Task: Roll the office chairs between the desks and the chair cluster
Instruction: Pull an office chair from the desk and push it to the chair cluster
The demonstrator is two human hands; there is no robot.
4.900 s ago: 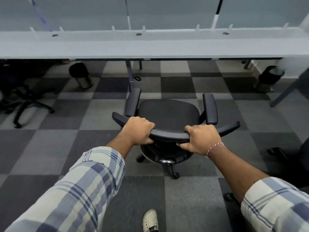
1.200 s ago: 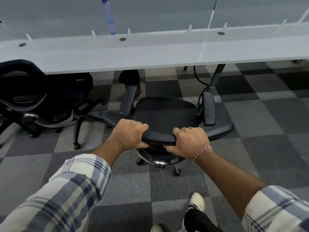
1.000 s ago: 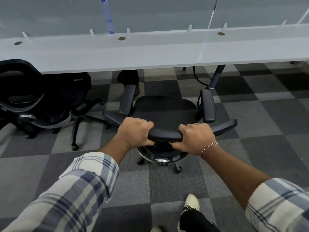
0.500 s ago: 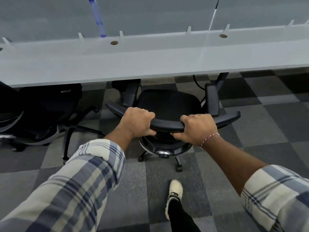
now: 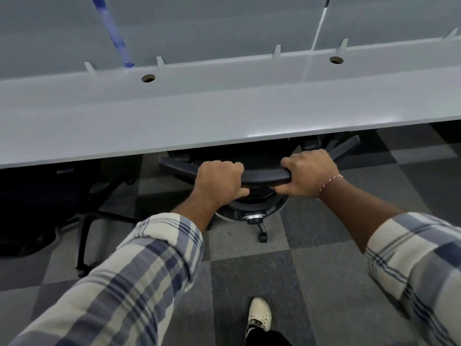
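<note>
A black office chair point(image 5: 264, 177) stands in front of me, its seat and armrests hidden under the long grey desk point(image 5: 199, 116). Only the curved top of its backrest, the mechanism under the seat and one castor show. My left hand point(image 5: 219, 182) is shut on the left part of the backrest top. My right hand point(image 5: 308, 174), with a red-and-white thread at the wrist, is shut on the right part.
A second black office chair point(image 5: 32, 208) sits tucked under the desk to the left, its base legs reaching toward mine. Grey partition panels point(image 5: 224, 23) rise behind the desk. Checkered grey carpet point(image 5: 324, 283) lies to the right. My white shoe point(image 5: 259, 315) is below.
The chair has rolled forward under the desk: seat and armrests, visible before, are now covered by the desktop. I have stepped closer. Both hands keep their hold.
</note>
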